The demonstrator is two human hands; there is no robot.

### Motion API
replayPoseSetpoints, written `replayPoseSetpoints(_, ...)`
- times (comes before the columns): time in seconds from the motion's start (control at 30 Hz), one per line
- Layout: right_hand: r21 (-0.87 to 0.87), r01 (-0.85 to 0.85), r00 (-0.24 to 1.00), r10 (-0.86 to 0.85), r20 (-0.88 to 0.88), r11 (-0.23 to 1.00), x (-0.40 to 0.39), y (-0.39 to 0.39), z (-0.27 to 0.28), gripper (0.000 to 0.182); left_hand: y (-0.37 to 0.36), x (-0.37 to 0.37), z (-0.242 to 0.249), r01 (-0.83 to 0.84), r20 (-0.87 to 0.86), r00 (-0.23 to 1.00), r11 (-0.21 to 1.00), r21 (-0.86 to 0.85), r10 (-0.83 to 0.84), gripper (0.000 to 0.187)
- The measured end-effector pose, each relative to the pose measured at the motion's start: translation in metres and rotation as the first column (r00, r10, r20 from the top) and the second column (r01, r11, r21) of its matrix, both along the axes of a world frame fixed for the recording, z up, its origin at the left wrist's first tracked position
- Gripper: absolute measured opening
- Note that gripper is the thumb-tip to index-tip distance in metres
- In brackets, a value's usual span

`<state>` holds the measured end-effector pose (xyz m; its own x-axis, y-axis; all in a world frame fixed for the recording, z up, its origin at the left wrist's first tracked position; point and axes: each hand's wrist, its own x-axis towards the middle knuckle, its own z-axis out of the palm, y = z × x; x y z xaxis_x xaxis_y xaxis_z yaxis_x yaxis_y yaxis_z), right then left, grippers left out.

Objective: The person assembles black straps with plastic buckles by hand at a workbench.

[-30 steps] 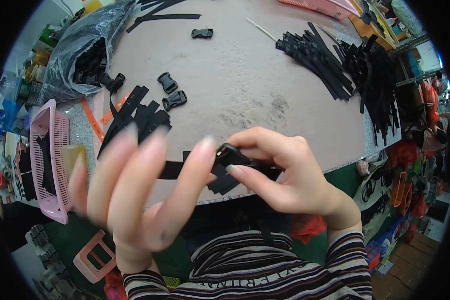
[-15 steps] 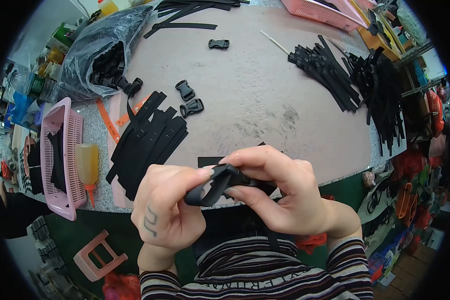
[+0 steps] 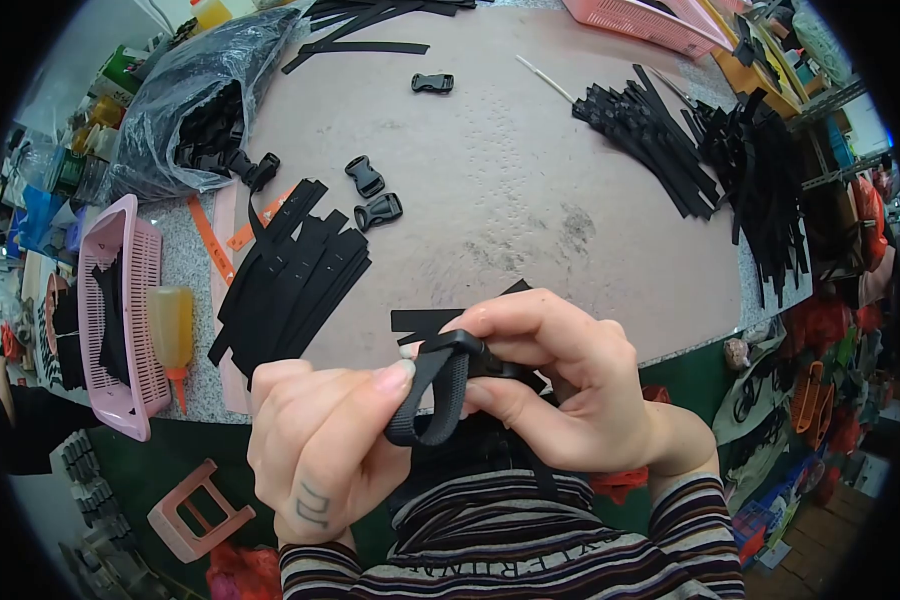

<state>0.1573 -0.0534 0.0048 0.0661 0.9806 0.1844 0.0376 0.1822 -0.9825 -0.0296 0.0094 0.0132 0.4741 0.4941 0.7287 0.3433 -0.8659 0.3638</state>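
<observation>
Near the table's front edge my right hand [image 3: 570, 385] grips a black plastic buckle [image 3: 457, 345] between thumb and fingers. A black webbing strap [image 3: 438, 405] runs through the buckle and hangs in a loop on its left side. My left hand [image 3: 330, 440] pinches that strap close to the buckle, thumb against forefinger. Behind the hands, short black strap pieces [image 3: 420, 321] lie on the table. A stack of black straps [image 3: 295, 285] is beyond my left hand. Farther off rest two loose buckles [image 3: 377, 210] side by side.
At left stand a pink basket [image 3: 150, 300] and a glue-like yellow bottle [image 3: 173, 330]. A plastic bag [image 3: 195, 95] of buckles sits behind them. Another buckle [image 3: 432, 84] lies farther back. Bundled black straps [image 3: 650, 145] are at right, with a pink basket [image 3: 650, 28] beyond. A pink stool [image 3: 200, 512] is below.
My left hand has shifted slightly left and its pinch has moved on the strap. The strap loop has turned and hangs lower, showing more of the buckle's end.
</observation>
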Motion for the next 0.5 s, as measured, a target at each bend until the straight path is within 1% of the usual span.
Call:
replayPoseSetpoints(0.07, 0.01, -0.007, 1.0, 0.007, 0.004, 1.0, 0.0, 0.0, -0.001, 0.031, -0.001, -0.001, 0.0, 0.018, 0.01, 1.0, 0.999, -0.027, -0.017, 0.018)
replayPoseSetpoints(0.27, 0.013, -0.001, 1.0, 0.001, 0.005, 1.0, 0.001, 0.0, 0.002, 0.032, -0.002, -0.002, 0.002, -0.043, -0.11, 0.993, 0.998, 0.039, 0.047, 0.018)
replayPoseSetpoints(0.33, 0.04, 0.011, 1.0, -0.012, 0.022, 0.999, -0.001, -0.001, 0.0, 0.033, -0.004, -0.004, 0.006, -0.067, -0.179, 0.98, 0.99, 0.122, 0.088, 0.019)
replayPoseSetpoints(0.37, 0.061, 0.028, 0.998, -0.031, 0.05, 0.998, -0.002, -0.001, -0.002, 0.033, -0.005, -0.005, 0.008, -0.077, -0.211, 0.971, 0.984, 0.163, 0.111, 0.02)
replayPoseSetpoints(0.43, 0.106, 0.057, 0.992, -0.068, 0.105, 0.993, -0.006, -0.003, -0.004, 0.035, -0.012, -0.003, 0.012, -0.116, -0.263, 0.952, 0.979, 0.169, 0.158, 0.023)
replayPoseSetpoints(0.5, 0.175, 0.059, 0.971, -0.097, 0.218, 0.983, -0.005, -0.004, -0.001, 0.036, -0.013, -0.003, 0.014, -0.131, -0.311, 0.933, 0.977, 0.168, 0.179, 0.027)
